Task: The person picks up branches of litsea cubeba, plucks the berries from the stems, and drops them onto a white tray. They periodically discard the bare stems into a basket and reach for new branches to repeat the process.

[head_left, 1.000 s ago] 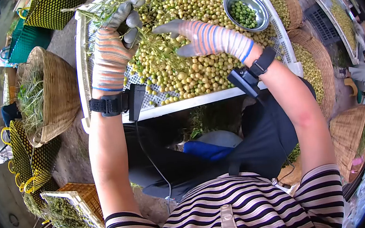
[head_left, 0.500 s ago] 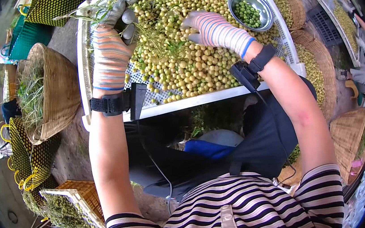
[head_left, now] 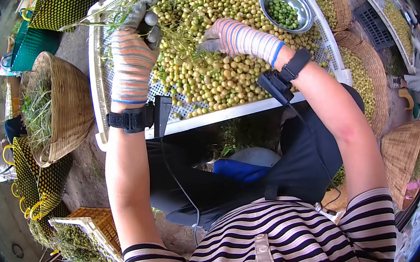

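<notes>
A white perforated tray (head_left: 218, 113) holds many round yellow-green fruits (head_left: 245, 75) with thin green stems among them. My left hand (head_left: 134, 57), in a striped glove with grey fingertips, is curled round a bunch of green stems (head_left: 117, 18) at the tray's left side. Also gloved, my right hand (head_left: 228, 37) reaches over the fruits near the middle, its fingers bent and close together beside the stems (head_left: 187, 45). What its fingertips hold, if anything, is too small to tell. A steel bowl (head_left: 305, 9) of small green fruits rests at the tray's upper right.
Woven baskets (head_left: 69, 103) with stems stand at the left, near black-yellow bags (head_left: 41, 176). More fruit baskets (head_left: 377, 86) and a dark crate (head_left: 374, 27) are at the right. A person (head_left: 0, 161) sits far left; another person (head_left: 417, 86) works at the right.
My right hand has moved left across the fruits toward the stems, and its fingers have drawn closer together. My left hand has shifted slightly right, still gripping the stems.
</notes>
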Motion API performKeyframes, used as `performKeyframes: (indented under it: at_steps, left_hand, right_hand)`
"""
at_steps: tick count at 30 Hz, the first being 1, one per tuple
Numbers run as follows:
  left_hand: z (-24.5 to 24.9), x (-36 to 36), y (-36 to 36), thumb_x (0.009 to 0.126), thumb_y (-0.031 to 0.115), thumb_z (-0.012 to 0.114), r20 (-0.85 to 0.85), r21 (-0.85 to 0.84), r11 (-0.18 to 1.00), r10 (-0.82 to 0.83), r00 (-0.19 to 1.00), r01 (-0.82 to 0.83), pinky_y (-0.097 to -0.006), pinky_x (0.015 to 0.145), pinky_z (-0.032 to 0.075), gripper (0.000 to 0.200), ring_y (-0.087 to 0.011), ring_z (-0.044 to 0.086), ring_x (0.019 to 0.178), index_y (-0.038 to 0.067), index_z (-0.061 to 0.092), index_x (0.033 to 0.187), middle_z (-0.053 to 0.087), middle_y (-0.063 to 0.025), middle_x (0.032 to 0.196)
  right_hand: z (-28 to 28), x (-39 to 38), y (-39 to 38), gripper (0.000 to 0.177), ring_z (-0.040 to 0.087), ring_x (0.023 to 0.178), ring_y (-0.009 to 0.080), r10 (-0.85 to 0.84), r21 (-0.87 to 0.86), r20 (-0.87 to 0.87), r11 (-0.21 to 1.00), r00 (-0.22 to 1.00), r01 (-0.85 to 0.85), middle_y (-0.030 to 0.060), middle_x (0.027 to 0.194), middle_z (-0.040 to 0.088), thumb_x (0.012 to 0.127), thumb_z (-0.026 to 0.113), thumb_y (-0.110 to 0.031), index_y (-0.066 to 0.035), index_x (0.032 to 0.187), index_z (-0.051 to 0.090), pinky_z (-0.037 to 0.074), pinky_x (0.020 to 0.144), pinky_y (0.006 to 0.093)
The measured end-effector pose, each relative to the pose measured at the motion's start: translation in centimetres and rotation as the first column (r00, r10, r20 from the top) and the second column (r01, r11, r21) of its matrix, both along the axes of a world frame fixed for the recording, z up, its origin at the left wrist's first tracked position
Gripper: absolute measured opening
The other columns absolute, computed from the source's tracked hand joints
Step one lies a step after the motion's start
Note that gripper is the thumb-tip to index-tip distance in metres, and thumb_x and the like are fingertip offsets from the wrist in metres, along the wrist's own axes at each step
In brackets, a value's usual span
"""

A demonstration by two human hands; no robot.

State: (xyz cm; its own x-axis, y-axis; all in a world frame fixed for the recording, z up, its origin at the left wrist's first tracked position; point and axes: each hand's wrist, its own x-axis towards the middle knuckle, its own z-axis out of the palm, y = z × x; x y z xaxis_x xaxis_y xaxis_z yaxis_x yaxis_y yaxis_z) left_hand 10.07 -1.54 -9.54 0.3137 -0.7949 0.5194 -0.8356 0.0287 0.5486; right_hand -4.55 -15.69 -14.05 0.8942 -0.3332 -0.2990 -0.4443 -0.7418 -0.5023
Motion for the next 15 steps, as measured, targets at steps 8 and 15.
performKeyframes:
  at_steps: [8, 15]
  left_hand:
    - [-1.9, 1.2, -1.8, 0.087, 0.013, 0.054, -0.957, -0.29, 0.955, -0.287, 0.047, -0.071, -0.0248, 0.053, 0.047, 0.017, -0.0153, 0.054, 0.062, 0.001, 0.059, 0.097, 0.059, -0.0071, 0.08]
    - [-3.5, 1.0, -2.9, 0.086, 0.016, 0.056, -0.923, -0.3, 0.924, -0.344, -0.172, -0.239, -0.0257, 0.053, 0.05, 0.014, -0.0171, 0.058, 0.067, 0.002, 0.056, 0.091, 0.058, -0.0068, 0.077]
  right_hand:
    - [0.1, -1.9, -1.2, 0.038, 0.06, 0.085, 0.0304, -0.053, -0.276, 0.405, 0.945, 0.913, 0.177, 0.0146, 0.092, 0.061, 0.076, 0.061, -0.036, -0.009, 0.103, 0.061, 0.047, 0.079, 0.0388]
    - [2.0, -0.1, 4.5, 0.048, 0.061, 0.085, 0.0307, -0.096, -0.46, 0.405, 0.838, 0.909, 0.294, 0.0178, 0.091, 0.06, 0.071, 0.064, -0.045, -0.002, 0.089, 0.056, 0.049, 0.072, 0.0402]
